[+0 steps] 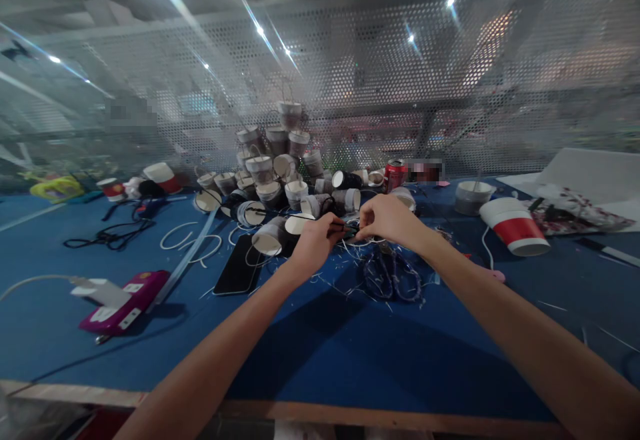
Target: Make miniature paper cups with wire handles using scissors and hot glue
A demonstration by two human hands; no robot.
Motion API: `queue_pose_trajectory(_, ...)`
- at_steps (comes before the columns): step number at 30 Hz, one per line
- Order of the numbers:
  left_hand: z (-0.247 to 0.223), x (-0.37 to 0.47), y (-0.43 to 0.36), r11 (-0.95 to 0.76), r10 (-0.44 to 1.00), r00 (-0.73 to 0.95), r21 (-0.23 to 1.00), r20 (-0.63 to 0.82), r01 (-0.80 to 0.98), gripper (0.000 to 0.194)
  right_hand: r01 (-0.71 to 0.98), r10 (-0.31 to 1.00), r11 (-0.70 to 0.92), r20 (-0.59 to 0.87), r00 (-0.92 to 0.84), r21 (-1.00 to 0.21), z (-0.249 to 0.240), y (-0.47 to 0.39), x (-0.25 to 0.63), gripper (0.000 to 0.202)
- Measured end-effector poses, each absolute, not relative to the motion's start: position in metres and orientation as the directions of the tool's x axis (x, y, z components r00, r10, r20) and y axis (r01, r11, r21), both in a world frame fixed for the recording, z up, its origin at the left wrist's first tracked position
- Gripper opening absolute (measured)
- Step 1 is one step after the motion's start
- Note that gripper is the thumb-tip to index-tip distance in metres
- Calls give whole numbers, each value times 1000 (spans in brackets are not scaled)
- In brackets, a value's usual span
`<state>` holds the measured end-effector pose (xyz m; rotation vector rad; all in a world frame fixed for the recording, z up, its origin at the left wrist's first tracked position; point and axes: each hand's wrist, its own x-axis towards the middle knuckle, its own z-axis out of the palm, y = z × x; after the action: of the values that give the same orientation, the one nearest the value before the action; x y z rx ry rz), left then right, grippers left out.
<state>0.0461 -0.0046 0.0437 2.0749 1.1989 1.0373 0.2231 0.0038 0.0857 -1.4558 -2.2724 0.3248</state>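
Observation:
My left hand [317,243] is closed, thumb and fingers pressed on a thin dark cord [280,214] that runs off to the left among paper cups. Close to its right, my right hand [384,221] pinches something small and dark at the same spot; what it is stays too small to name. Just below the right hand, scissors [393,279] with dark blue handles lie on the blue table [320,367] amid white thread scraps. Behind the hands are several grey-wrapped paper cups [270,193], stacked and lying on their sides.
A black phone [237,268] lies left of my left hand. Farther left is a purple power strip [125,303] with a white plug. A red can [395,176] stands behind my right hand. Red-and-white cups [517,230] lie at the right, and a perforated metal screen [350,73] rises behind.

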Motion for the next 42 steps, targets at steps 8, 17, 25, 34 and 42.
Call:
queue_pose_trajectory(8,39,44,1,-502,864,299,731,404,462,13,615,819,380,-59,-571,-691,91,6,233,21)
queue_pose_trajectory(17,39,45,-3,-514,857,311,729,411,453,19,715,915,367,93,-392,-594,89,5,227,7)
queue_pose_trajectory(25,44,45,-7,-496,864,326,755,383,429,30,863,935,340,230,-269,-374,90,1,223,8)
queue_pose_trajectory(34,47,44,-8,-470,877,335,758,344,452,30,932,912,302,344,-221,-203,83,-2,214,4)
queue_pose_trajectory(42,47,46,-8,-504,860,346,726,375,467,22,936,896,328,354,-267,-125,82,-5,209,6)
